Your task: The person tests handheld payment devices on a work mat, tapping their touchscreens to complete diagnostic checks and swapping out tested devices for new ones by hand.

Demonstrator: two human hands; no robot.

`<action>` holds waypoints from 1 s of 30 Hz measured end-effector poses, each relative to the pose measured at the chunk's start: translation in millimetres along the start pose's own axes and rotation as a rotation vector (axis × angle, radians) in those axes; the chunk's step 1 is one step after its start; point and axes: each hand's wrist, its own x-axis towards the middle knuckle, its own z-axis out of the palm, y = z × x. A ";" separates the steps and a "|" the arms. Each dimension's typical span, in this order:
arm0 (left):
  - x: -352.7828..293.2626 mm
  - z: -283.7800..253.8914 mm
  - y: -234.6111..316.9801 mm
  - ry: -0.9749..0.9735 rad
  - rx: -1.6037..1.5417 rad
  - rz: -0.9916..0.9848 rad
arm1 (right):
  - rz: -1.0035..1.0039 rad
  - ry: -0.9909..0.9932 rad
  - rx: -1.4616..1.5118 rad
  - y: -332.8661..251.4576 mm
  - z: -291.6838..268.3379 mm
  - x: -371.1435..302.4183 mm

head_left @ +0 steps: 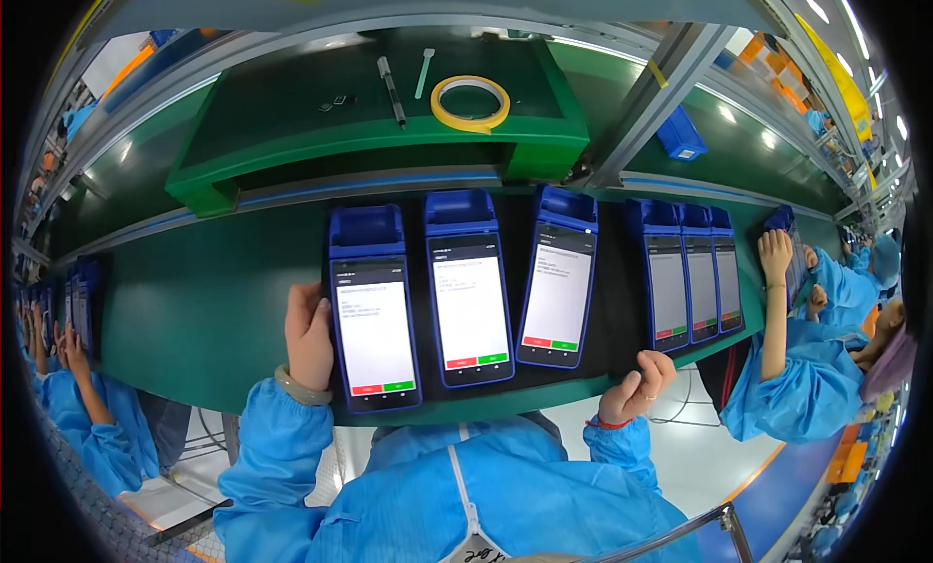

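Note:
Three blue handheld payment terminals with lit white screens lie side by side on a black mat (607, 354): the left terminal (374, 320), the middle terminal (470, 306) and the slightly tilted right terminal (557, 289). Each screen has a red and a green button near its bottom. My left hand (309, 341) is closed at the left edge of the left terminal, its thumb against the side; the other fingertips are partly hidden. Above the bench's front edge, my right hand (637, 388) is loosely curled, with nothing visible in it, apart from the terminals.
More terminals (683, 276) stand close together on the right. Behind, a green raised shelf (321, 140) bears a marker pen (392, 92), a small swab (425, 72) and a yellow tape roll (470, 103). A blue bin (680, 134) sits beyond a metal post. Co-workers sit at both sides.

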 end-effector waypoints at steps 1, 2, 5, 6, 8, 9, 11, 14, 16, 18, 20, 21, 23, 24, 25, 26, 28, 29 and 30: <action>0.1 4.4 1.0 0.004 -0.006 -0.001 | -0.035 -0.003 0.108 -5.8 -2.0 11.9; 0.5 8.2 1.7 0.015 0.110 0.049 | 0.001 -0.091 0.145 -10.7 -4.5 27.1; -1.8 13.2 14.7 0.036 0.592 0.162 | 0.508 -0.314 0.416 -27.6 6.5 62.8; -0.7 12.7 14.1 0.104 0.573 0.302 | 0.585 -0.416 0.587 -22.2 16.4 72.5; -5.2 14.1 14.9 0.071 0.275 0.207 | 0.975 -0.552 0.801 -25.7 31.9 92.6; -8.2 20.7 22.6 0.074 0.271 0.204 | 1.066 -0.549 0.900 -24.9 45.2 96.8; -10.3 36.6 44.8 -0.073 0.020 0.021 | 1.044 -0.464 1.033 -22.7 64.7 97.3; 0.5 46.0 43.8 -0.111 -0.186 -0.087 | 1.054 -0.481 1.139 -25.8 73.4 105.3; 8.0 51.7 37.7 -0.125 -0.377 -0.148 | 1.122 -0.476 1.171 -25.3 80.7 103.2; 11.4 57.5 37.3 -0.144 -0.428 -0.153 | 1.107 -0.502 1.195 -28.0 82.3 102.5; 13.7 63.7 36.9 -0.153 -0.475 -0.164 | 1.091 -0.547 1.167 -26.4 79.8 103.4; 15.2 66.7 36.8 -0.161 -0.481 -0.154 | 1.073 -0.593 1.151 -27.7 80.9 102.4; 16.0 70.7 35.6 -0.154 -0.500 -0.152 | 1.117 -0.617 1.176 -36.1 78.1 108.1; 15.0 70.2 36.3 -0.146 -0.495 -0.162 | 1.105 -0.632 1.161 -32.9 80.6 106.6; 13.2 68.5 38.4 -0.168 -0.454 -0.161 | 1.050 -0.592 1.196 -33.9 83.5 105.9; 9.9 66.0 41.4 -0.189 -0.413 -0.161 | 0.982 -0.612 1.005 -38.9 78.5 105.0; -0.9 59.9 53.8 -0.249 -0.315 -0.190 | 0.825 -0.643 0.700 -48.0 67.5 105.8; -9.8 55.9 54.9 -0.250 -0.251 -0.196 | 0.521 -0.616 0.465 -52.2 57.8 102.8; -16.9 49.5 54.4 -0.296 -0.193 -0.164 | 0.217 -0.571 0.237 -57.9 47.8 96.3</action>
